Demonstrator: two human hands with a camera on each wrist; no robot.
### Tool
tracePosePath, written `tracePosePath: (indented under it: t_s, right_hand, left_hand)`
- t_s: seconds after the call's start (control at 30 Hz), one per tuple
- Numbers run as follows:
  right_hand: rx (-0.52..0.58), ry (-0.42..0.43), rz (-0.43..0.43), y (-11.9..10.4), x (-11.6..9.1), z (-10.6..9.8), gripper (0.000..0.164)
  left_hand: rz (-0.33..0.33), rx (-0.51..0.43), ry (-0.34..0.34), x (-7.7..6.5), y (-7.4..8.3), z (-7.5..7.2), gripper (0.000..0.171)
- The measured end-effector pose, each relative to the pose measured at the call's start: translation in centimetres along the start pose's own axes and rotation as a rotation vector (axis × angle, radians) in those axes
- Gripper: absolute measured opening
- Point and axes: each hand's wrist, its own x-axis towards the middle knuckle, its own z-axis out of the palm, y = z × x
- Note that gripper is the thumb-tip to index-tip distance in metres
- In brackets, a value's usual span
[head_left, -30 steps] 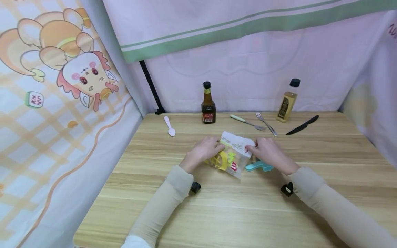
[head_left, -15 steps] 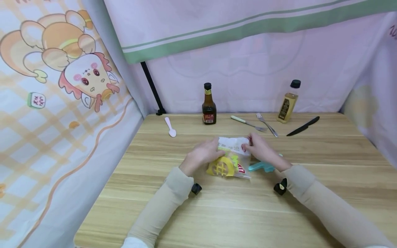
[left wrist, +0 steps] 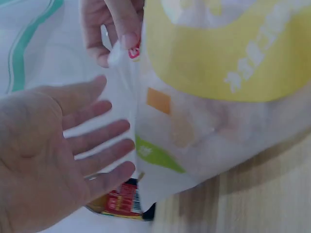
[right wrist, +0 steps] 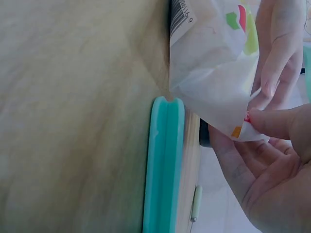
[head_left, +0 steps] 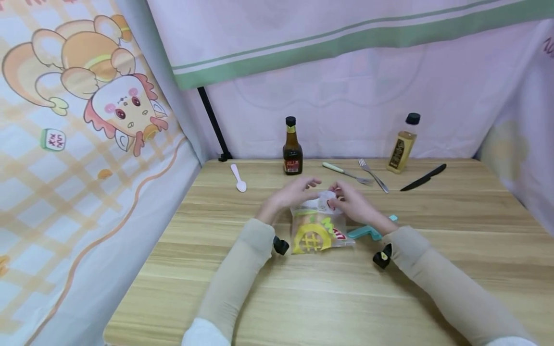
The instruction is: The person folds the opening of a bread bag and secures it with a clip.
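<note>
A translucent plastic food bag [head_left: 318, 230] with a yellow print stands upright on the table, its white top edge folding over. My right hand [head_left: 352, 204] pinches that top edge between thumb and fingers, plainly seen in the right wrist view, where the bag [right wrist: 214, 73] shows a barcode. My left hand [head_left: 294, 194] is at the bag's upper left; in the left wrist view the left hand [left wrist: 73, 141] has its fingers spread and straight, beside the bag without gripping it. Right of the bag lies a teal channel-shaped plastic piece [head_left: 367, 232], partly under my right forearm.
Along the back stand a dark sauce bottle [head_left: 293, 153] and a yellowish bottle [head_left: 401, 146]. Between and around them lie a green-handled fork [head_left: 346, 173], a metal fork [head_left: 373, 176], a black knife [head_left: 423, 178] and a pink spoon [head_left: 238, 179]. Curtains rise behind the wooden table [head_left: 303, 298].
The bag has turned from slanted to upright, and its top has folded over. My left hand has let go of it and moved up; the right hand has shifted left with the bag's edge.
</note>
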Motion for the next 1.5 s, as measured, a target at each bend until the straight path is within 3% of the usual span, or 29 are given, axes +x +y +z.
tracePosePath:
  t_s: [0.1, 0.2, 0.43, 0.77, 1.23, 1.5]
  right_hand:
    - [0.026, -0.014, -0.006, 0.0, 0.2, 0.2, 0.022]
    - [0.051, -0.023, 0.016, 0.0, 0.5, 0.2, 0.026]
    - [0.147, -0.024, 0.133, 0.1, 1.1, -0.2, 0.039]
    - [0.156, 0.006, 0.34, 0.2, 1.9, -0.3, 0.039]
    - [0.167, 0.128, 0.313, 0.3, 2.0, 0.4, 0.022]
    - [0.163, 0.135, 0.321, 0.2, 1.9, 0.2, 0.02]
  left_hand:
    - [0.031, -0.06, -0.069, 1.0, -0.8, 0.4, 0.049]
    - [0.012, -0.066, -0.075, 1.4, -1.4, 0.7, 0.044]
    - [-0.002, -0.071, 0.028, 1.4, -1.9, 1.0, 0.025]
    - [-0.049, -0.16, 0.092, 0.9, -2.3, 1.1, 0.021]
    - [-0.046, -0.167, 0.108, 0.8, -2.1, 1.1, 0.016]
    - [-0.062, -0.16, 0.102, 0.6, -1.8, 0.9, 0.015]
